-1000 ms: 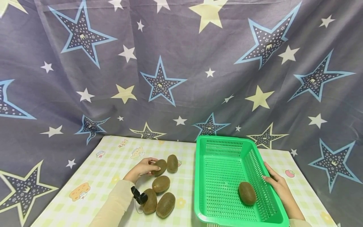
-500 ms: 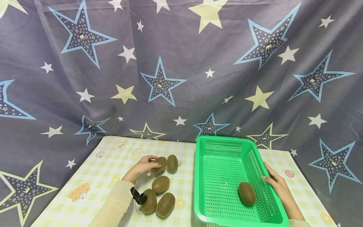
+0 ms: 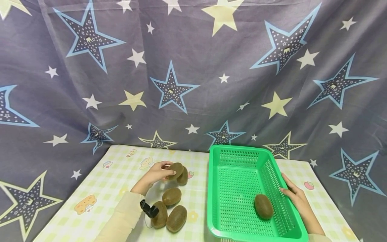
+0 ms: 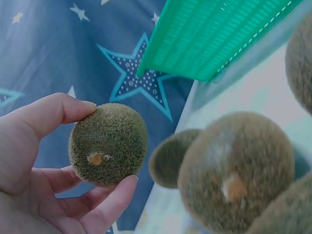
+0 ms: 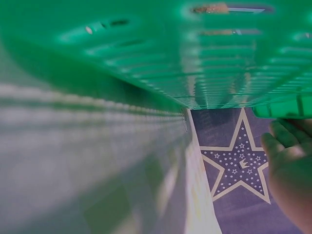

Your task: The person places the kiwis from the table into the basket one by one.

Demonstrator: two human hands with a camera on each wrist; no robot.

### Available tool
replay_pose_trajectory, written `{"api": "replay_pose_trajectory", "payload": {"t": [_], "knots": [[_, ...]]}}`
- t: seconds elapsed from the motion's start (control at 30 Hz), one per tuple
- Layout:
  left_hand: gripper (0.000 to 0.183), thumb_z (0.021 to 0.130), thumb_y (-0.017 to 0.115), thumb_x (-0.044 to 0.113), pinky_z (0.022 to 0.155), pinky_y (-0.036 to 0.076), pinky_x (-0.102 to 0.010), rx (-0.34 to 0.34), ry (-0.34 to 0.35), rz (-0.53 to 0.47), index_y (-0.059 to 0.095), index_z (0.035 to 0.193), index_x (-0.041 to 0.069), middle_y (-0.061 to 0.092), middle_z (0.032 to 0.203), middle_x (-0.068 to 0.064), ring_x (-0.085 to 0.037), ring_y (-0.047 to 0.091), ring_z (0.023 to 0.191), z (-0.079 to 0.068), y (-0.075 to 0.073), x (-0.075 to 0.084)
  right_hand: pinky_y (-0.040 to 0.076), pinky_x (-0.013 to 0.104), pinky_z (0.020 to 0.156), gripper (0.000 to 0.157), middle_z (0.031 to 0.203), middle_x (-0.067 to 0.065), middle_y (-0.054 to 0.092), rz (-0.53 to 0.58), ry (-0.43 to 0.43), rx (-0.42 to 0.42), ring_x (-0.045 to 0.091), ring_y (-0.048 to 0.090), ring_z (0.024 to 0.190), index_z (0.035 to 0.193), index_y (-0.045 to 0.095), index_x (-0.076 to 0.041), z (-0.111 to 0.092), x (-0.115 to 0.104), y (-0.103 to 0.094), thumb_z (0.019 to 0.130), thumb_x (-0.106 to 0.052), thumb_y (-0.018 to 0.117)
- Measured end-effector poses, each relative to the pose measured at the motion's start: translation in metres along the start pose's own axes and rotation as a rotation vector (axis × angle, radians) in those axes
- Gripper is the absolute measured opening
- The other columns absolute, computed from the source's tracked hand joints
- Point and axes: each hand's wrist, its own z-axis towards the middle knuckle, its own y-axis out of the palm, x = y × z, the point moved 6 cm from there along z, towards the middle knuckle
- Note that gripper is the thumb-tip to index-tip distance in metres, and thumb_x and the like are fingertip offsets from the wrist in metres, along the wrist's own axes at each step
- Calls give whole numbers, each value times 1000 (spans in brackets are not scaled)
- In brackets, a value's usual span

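Between thumb and fingers my left hand (image 3: 155, 174) pinches a brown fuzzy kiwi (image 3: 175, 170). That kiwi (image 4: 108, 144) shows its pale stem end in the left wrist view. It partly covers another kiwi (image 3: 182, 178) behind it in the head view. Nearer the front lie three more kiwis, an upper one (image 3: 171, 196), a lower one (image 3: 176, 219), and one (image 3: 159, 216) partly behind the wrist camera. On the right, my right hand (image 3: 297, 200) holds the side rim of a green plastic basket (image 3: 211, 195), its fingers (image 5: 282, 134) just below the rim. One kiwi (image 3: 263, 206) lies inside.
The table wears a light checked cloth (image 3: 109, 188) with cartoon prints. A grey star-patterned curtain (image 3: 193, 84) hangs right behind the table's back edge. A strip of cloth separates the loose kiwis from the basket's left wall.
My left hand has taken firmer hold of its kiwi and lifted it slightly up and to the right, over the neighbouring one. My right hand and the basket have stayed in place.
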Motion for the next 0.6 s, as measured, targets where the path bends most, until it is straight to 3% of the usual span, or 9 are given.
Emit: {"api": "replay_pose_trajectory", "payload": {"t": [0.4, 0.6], "knots": [[49, 81, 71, 16, 69, 56, -30, -6, 96, -94, 55, 125, 0, 57, 108, -18, -17, 62, 80, -8, 16, 26, 37, 0, 82, 55, 146, -16, 32, -30, 20, -2, -29, 36, 105, 148, 32, -21, 0, 1, 0, 96, -16, 51], [49, 82, 70, 18, 71, 56, -32, -28, 168, -93, 55, 124, -1, 57, 108, -18, -18, 58, 87, -13, 24, 42, 37, 1, 82, 55, 148, -14, 30, -26, 30, -7, -28, 35, 105, 148, 31, -21, 1, 1, 0, 97, -16, 51]]}}
